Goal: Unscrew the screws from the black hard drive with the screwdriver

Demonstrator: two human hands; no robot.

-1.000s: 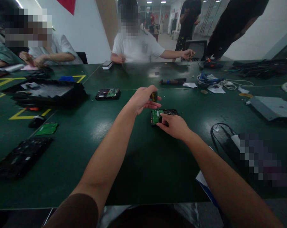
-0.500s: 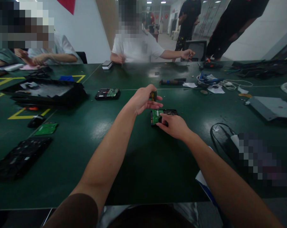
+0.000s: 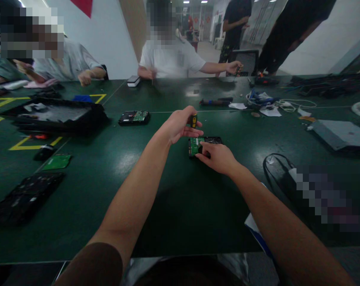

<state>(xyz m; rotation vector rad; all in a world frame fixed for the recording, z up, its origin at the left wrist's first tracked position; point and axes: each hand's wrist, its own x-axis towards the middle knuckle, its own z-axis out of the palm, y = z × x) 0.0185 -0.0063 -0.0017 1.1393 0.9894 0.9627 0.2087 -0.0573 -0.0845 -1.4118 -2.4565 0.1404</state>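
Head view: on the bench [image 3: 180, 222], just off centre toward three o'clock, the left hand [image 3: 181, 123] grips a screwdriver [image 3: 193, 120] above a hard drive [image 3: 214, 140]; the right hand [image 3: 220, 157] touches it, grip unclear. Its circuit board [image 3: 193, 147] seems still fitted; a loose green board [image 3: 57, 162] lies at nine o'clock.

Blk tray [image 3: 92, 116] w/ scraps [image 3: 35, 107], L; gry box [image 3: 340, 133], R; wht cable [image 3: 287, 104] nr paper [image 3: 271, 112].
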